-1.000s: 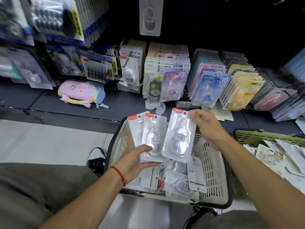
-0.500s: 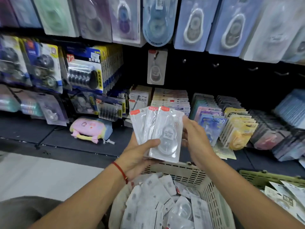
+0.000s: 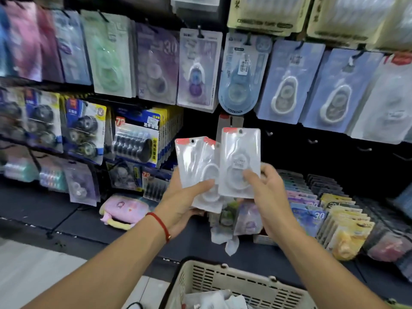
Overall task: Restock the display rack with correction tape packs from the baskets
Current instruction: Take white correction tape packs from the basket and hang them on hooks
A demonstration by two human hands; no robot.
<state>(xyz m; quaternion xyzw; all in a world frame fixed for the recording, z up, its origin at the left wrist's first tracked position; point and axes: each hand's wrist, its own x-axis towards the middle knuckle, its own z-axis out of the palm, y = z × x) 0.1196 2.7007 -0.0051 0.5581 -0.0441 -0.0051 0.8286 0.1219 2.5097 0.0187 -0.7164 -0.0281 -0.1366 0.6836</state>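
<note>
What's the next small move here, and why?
Probably lift the single pack in the right hand onto the hook just above it; a matching pack already hangs there, while the left hand holds the spare packs.

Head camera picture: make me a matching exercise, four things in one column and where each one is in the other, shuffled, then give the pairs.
Things:
1. single clear pack
2. fanned clear packs
3. cream basket
4. pink pouch

Places:
A. lying on the dark shelf, left of the hands
B. pinched in the right hand
C. at the bottom edge, below the hands
D. held in the left hand

Pairs: 1-B, 2-D, 3-C, 4-A
</note>
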